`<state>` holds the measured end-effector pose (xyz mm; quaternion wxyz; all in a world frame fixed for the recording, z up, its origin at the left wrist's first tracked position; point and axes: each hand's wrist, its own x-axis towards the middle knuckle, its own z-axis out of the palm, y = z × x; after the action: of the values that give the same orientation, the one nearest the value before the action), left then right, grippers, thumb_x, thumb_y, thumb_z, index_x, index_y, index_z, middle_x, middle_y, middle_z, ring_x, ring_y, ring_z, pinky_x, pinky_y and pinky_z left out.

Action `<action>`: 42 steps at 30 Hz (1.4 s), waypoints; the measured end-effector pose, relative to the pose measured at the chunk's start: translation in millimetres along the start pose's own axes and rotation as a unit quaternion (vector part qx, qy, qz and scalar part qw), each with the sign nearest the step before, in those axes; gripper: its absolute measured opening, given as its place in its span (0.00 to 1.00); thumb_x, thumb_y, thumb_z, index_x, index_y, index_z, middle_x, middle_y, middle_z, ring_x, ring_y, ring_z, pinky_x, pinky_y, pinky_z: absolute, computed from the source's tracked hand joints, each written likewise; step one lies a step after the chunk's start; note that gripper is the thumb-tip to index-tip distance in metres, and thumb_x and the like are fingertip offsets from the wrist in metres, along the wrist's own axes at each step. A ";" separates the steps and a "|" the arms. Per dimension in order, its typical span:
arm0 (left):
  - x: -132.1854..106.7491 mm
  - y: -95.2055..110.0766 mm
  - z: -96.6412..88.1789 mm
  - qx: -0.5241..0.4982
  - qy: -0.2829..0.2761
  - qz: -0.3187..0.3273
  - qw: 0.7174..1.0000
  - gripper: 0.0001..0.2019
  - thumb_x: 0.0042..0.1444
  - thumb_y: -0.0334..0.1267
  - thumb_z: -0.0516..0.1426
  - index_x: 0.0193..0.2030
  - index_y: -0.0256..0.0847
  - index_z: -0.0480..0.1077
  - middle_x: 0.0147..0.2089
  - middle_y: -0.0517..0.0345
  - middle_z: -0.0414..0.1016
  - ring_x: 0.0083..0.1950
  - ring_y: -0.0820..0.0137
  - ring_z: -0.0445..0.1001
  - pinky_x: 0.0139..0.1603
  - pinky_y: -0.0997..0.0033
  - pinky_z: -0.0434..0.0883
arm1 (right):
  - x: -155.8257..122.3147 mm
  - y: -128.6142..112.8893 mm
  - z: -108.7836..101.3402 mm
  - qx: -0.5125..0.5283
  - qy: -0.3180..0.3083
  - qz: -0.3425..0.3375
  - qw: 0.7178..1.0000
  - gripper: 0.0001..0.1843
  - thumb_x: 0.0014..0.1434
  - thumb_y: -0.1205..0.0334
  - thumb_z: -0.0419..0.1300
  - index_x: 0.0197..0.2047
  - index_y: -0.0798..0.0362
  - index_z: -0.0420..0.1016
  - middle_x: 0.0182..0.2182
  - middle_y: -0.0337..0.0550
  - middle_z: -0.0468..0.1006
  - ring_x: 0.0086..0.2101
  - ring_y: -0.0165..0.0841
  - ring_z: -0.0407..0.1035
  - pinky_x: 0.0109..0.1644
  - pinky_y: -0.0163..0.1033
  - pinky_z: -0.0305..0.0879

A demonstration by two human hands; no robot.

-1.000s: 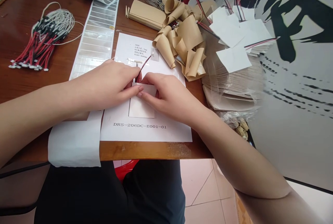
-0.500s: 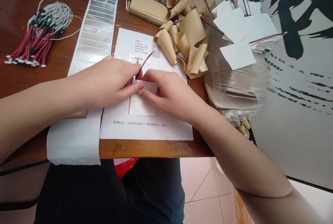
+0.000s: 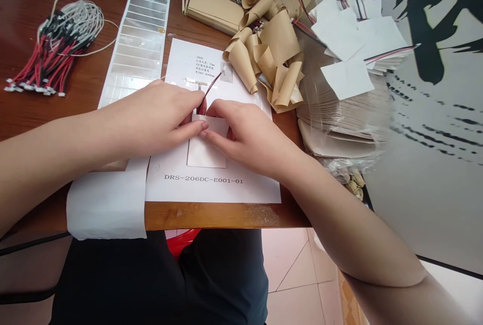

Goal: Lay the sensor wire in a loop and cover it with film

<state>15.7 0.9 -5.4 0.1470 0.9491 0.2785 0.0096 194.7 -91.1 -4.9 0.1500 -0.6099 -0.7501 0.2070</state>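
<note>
My left hand (image 3: 177, 116) and my right hand (image 3: 241, 131) meet over a printed paper sheet (image 3: 181, 190), thumb tips nearly touching. Between them both hands pinch the top of a small flat white piece (image 3: 213, 124). Its lower part lies over the sheet's printed area, above the lettering "DRS-206DC-E001-01". A thin dark and red wire (image 3: 211, 87) rises from behind the fingers and slants up to the right. Where the wire joins the white piece is hidden by my fingers.
Left lies a bundle of red, black and white wires (image 3: 62, 46) with small connectors. A label strip (image 3: 138, 28) runs beside the sheet. Curled brown papers (image 3: 279, 38) lie behind; white pieces with wires (image 3: 347, 81) top a bagged stack at right. The table's front edge (image 3: 211, 217) is near.
Both hands hold nearly the same pose on the white piece. The wire's free end has shifted slightly; the view has moved a little.
</note>
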 end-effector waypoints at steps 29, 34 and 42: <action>-4.4 4.4 1.3 0.027 -0.004 0.002 1.000 0.13 0.62 0.50 0.49 0.39 0.44 0.66 0.31 0.53 0.72 0.39 0.55 0.76 0.50 0.50 0.72 | -2.9 -4.9 -1.6 -0.055 -0.021 -0.006 0.998 0.12 0.70 0.57 0.58 0.51 0.56 0.72 0.43 0.51 0.78 0.35 0.39 0.69 0.36 0.41 0.54; -3.2 5.0 -0.8 0.027 -0.016 0.011 0.999 0.14 0.62 0.51 0.46 0.38 0.44 0.63 0.29 0.54 0.68 0.34 0.56 0.71 0.49 0.47 0.70 | -2.2 -4.1 -1.5 -0.040 -0.024 -0.004 0.999 0.13 0.70 0.57 0.58 0.51 0.57 0.72 0.44 0.51 0.79 0.35 0.38 0.69 0.37 0.41 0.55; -3.5 4.2 -1.5 -0.009 -0.009 0.007 1.000 0.12 0.60 0.52 0.47 0.35 0.46 0.61 0.26 0.57 0.64 0.30 0.59 0.66 0.45 0.53 0.65 | -1.3 -2.5 -1.5 -0.032 -0.018 -0.009 0.999 0.12 0.69 0.56 0.59 0.48 0.56 0.71 0.42 0.50 0.79 0.35 0.38 0.69 0.36 0.40 0.55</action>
<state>14.7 -3.9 -2.5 0.1576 0.9498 0.2702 0.0045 193.6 -92.7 -2.4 0.1187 -0.6036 -0.7645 0.1928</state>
